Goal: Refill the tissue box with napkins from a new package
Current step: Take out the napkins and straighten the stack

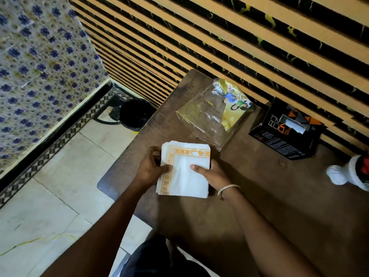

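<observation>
While both hands grip napkins [184, 168] | table [259, 186] edge near

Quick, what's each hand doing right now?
Left hand: closed on the left edge of the napkin stack.
Right hand: closed on the stack's right edge, thumb on top.

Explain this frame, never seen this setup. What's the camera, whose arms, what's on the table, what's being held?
There is no machine: a person wears one wide-angle camera on the head, looking down at their own bare arms. The left hand and right hand hold a stack of white napkins with an orange border, above the near edge of a brown table. Further back lies the opened, seemingly empty plastic package. To its right stands the black tissue box, with white tissue showing at its slot.
</observation>
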The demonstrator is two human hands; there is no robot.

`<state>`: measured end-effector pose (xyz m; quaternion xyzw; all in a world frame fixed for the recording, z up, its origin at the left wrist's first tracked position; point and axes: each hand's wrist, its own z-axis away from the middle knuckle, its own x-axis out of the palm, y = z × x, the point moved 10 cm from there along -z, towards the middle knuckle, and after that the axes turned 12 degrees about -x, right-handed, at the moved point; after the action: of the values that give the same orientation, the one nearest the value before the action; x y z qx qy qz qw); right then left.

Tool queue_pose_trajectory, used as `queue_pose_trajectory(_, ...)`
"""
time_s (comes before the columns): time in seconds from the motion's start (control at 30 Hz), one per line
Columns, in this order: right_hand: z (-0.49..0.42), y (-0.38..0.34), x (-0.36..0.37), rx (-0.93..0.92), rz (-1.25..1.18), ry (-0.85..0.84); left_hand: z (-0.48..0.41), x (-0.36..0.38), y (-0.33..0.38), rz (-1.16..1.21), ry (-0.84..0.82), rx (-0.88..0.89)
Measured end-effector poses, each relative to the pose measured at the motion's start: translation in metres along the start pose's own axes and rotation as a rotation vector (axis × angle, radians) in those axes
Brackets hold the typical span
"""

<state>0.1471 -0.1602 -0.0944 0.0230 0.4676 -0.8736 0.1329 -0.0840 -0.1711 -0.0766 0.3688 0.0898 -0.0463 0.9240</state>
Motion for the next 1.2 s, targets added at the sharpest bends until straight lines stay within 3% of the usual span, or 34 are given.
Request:
queue_pose_trajectory(0.07,0.0,-0.014,-0.009,-0.104,0.182,0.122,0.002,0.001,0.007,-0.066,0.045,0.038)
queue_pose_trajectory(0.17,0.013,-0.062,-0.018,-0.401,0.672,0.334,0.008,-0.006,0.024,-0.198,0.184,0.164)
queue_pose_trajectory(0.23,0.019,-0.093,0.001,-0.618,0.804,0.296,0.011,-0.01,0.037,-0.288,0.278,0.272)
queue_pose_trajectory(0.3,0.015,-0.104,0.028,-0.711,0.74,0.136,0.011,-0.009,0.047,-0.372,0.331,0.317)
queue_pose_trajectory(0.43,-0.012,-0.103,0.058,-0.624,0.774,-0.039,-0.002,-0.006,0.051,-0.436,0.354,0.262)
queue_pose_trajectory(0.57,-0.036,-0.101,0.067,-0.506,0.855,-0.102,-0.012,-0.007,0.046,-0.402,0.356,0.169)
queue_pose_trajectory(0.77,-0.041,-0.108,0.069,-0.568,0.708,-0.07,0.0,-0.009,0.055,-0.352,0.413,0.262)
queue_pose_trajectory(1.2,-0.041,-0.104,0.054,-0.645,0.517,0.021,0.013,-0.001,0.061,-0.323,0.322,0.346)
